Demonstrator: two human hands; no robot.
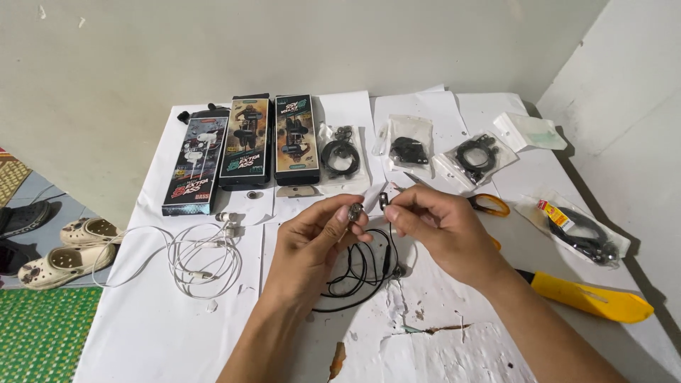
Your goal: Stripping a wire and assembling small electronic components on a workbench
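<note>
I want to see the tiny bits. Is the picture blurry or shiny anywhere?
Head view: even, soft light; the left hand and right hand look sharp, the small black earbud slightly soft; mild glare on the clear plastic bags; table edges bow from lens distortion.

From here I cannot make out the small piece pinched in my left grip (312, 245): it is too tiny to tell its shape. My right grip (443, 234) covers most of the orange-handled scissors (489, 204) behind it. The dark sandal (21, 218) far left of my left grip is cut by the frame's edge.
</note>
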